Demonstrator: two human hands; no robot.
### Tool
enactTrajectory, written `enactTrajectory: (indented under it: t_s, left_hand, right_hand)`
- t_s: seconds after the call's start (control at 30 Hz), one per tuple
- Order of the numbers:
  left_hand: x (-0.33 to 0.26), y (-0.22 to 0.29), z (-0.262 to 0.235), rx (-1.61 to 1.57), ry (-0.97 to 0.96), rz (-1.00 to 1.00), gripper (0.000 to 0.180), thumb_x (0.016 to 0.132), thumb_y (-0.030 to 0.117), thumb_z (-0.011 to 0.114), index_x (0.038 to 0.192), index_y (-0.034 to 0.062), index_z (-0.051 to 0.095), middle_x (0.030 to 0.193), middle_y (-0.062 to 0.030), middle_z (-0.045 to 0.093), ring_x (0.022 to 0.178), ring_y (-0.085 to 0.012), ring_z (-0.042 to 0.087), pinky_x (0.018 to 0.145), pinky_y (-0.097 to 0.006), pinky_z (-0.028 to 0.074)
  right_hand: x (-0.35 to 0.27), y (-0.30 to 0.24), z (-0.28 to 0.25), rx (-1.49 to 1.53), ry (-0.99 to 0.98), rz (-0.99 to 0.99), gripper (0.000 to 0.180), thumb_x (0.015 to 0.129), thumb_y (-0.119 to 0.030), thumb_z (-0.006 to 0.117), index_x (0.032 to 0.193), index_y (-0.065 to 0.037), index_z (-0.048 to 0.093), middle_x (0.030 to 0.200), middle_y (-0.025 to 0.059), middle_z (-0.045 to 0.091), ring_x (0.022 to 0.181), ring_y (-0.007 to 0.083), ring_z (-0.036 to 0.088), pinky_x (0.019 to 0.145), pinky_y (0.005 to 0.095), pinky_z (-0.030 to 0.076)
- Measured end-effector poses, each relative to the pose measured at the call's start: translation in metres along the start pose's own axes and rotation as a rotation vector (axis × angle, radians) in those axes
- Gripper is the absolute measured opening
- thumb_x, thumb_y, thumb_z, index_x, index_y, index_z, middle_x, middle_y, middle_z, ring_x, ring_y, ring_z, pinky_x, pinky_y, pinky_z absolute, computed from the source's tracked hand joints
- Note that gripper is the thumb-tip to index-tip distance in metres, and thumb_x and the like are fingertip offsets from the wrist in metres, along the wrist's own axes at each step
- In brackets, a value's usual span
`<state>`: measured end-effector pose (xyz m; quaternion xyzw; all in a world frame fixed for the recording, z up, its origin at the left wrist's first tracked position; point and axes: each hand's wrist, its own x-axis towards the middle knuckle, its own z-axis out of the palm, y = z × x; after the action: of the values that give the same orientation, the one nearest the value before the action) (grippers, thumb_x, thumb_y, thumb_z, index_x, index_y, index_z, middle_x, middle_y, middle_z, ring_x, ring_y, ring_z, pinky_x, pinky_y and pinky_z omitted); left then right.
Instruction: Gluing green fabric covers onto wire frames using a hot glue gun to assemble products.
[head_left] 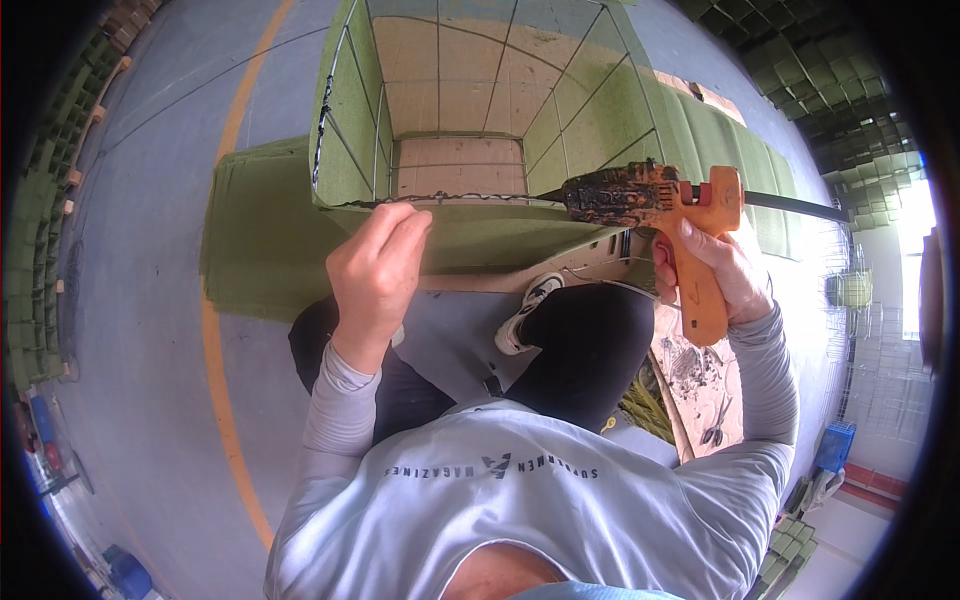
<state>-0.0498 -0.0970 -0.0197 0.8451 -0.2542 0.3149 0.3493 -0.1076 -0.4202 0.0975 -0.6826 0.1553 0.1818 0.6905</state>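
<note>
My right hand (pixel 738 268) grips an orange hot glue gun (pixel 703 300) by its handle, one finger near the red trigger. Its front is caked in black, and a black glue stick (pixel 800 206) runs out of the back. The nozzle points left, at the near rim of an open box of wire grid and green felt (pixel 350 140). A bead of black glue (pixel 470 197) lies along that rim; more black streaks the left rim. Pinched together, the fingers of my left hand (pixel 378 262) are at the rim's left part. Whatever is between those fingertips is hidden.
Green felt (pixel 255 230) spreads over the floor beside the box. Scissors (pixel 716 425) lie on stained cardboard (pixel 695 385) by my right leg. Stacks of green grid-like pieces (pixel 40 250) line the left side, and wire grids (pixel 880 370) stand at the right.
</note>
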Motion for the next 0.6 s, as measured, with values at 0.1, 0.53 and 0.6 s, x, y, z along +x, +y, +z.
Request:
enactTrajectory:
  t_s: [0.1, 0.53, 0.6]
  left_hand:
    - [0.000, 0.001, -0.002, -0.001, -0.002, -0.003, 0.021, 0.070, -0.009, 0.075, 0.088, 0.0005, 0.070, 0.088, -0.0062, 0.066, 0.073, -0.0215, 0.068, 0.063, -0.031, 0.054]
    - [0.004, 0.001, 0.003, -0.015, 0.001, -0.004, 0.019, 0.071, -0.008, 0.075, 0.087, 0.0006, 0.071, 0.088, -0.0063, 0.066, 0.072, -0.0210, 0.068, 0.063, -0.030, 0.054]
    - [0.002, 0.000, -0.002, 0.030, 0.011, -0.013, 0.018, 0.072, -0.008, 0.075, 0.087, 0.0009, 0.071, 0.088, -0.0065, 0.066, 0.072, -0.0213, 0.068, 0.062, -0.031, 0.055]
  right_hand:
    - [-0.004, 0.001, -0.003, -0.020, 0.007, 0.017, 0.035, 0.097, -0.035, 0.062, 0.103, -0.001, 0.054, 0.079, 0.0084, 0.058, 0.062, 0.0174, 0.060, 0.056, 0.0307, 0.052]
    - [-0.009, 0.007, -0.018, 0.038, 0.074, 0.040, 0.039, 0.095, -0.034, 0.066, 0.110, -0.002, 0.053, 0.081, 0.0087, 0.058, 0.064, 0.0162, 0.058, 0.052, 0.0309, 0.049]
    - [-0.001, 0.007, -0.023, 0.032, 0.026, 0.032, 0.040, 0.094, -0.035, 0.066, 0.112, -0.002, 0.052, 0.082, 0.0099, 0.058, 0.063, 0.0162, 0.058, 0.050, 0.0313, 0.047]
